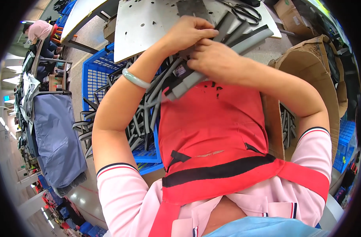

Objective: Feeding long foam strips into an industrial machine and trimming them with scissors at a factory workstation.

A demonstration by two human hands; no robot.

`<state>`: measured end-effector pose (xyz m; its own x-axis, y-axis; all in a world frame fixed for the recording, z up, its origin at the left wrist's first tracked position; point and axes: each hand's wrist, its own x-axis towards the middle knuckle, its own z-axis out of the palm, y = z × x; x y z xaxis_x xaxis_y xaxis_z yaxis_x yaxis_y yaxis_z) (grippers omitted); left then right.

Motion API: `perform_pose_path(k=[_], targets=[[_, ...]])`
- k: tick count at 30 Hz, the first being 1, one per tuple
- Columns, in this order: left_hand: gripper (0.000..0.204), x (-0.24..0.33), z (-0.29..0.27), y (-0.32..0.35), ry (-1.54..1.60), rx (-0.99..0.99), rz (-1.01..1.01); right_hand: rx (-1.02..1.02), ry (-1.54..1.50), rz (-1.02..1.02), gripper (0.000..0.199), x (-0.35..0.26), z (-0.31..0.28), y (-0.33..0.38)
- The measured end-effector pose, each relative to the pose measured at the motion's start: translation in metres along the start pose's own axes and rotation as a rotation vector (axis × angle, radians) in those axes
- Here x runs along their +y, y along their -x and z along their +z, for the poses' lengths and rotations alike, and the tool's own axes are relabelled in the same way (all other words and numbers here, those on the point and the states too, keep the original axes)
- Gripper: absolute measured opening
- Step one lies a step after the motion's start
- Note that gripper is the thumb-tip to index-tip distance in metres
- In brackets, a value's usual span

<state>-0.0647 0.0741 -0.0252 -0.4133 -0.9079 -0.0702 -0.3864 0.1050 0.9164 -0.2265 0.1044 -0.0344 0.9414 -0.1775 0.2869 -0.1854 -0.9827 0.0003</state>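
My left hand point(191, 32) and my right hand point(215, 60) are close together over the near edge of the white table. The left hand's fingers are pinched; what lies between them is hidden. My right hand is closed over a bundle of long grey strips point(185, 85) with black edges, which passes beneath it. More grey strips point(253, 39) fan out beyond my hands to the upper right. Small black scraps point(218, 91) lie on my red apron point(212, 122). A pale green bangle point(135, 79) circles my left forearm.
Left of my lap, a blue crate point(89, 75) holds many grey and black strips. Black-handled scissors point(245, 12) rest on the white table point(139, 29). An open cardboard box point(304, 63) with strips inside stands at right. Another person point(40, 31) sits far left.
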Motion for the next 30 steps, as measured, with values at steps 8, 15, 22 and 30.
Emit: perform_pose_path(k=[8,15,22,30], targets=[[0.045,-0.024,-0.033,0.069,0.154,-0.191,-0.317,-0.045,-0.506,0.643,0.037,0.075,-0.073,0.069],[0.034,0.003,-0.051,0.038,-0.366,0.21,0.068,0.0,-0.432,0.754,0.044,0.102,-0.084,0.065],[0.033,0.003,-0.07,-0.004,-0.41,0.419,0.095,-0.002,-0.569,0.887,0.04,0.126,-0.106,0.045],[0.032,0.003,-0.08,-0.025,-0.344,0.403,-0.015,-0.015,-0.557,0.9,0.032,0.148,-0.101,0.044]])
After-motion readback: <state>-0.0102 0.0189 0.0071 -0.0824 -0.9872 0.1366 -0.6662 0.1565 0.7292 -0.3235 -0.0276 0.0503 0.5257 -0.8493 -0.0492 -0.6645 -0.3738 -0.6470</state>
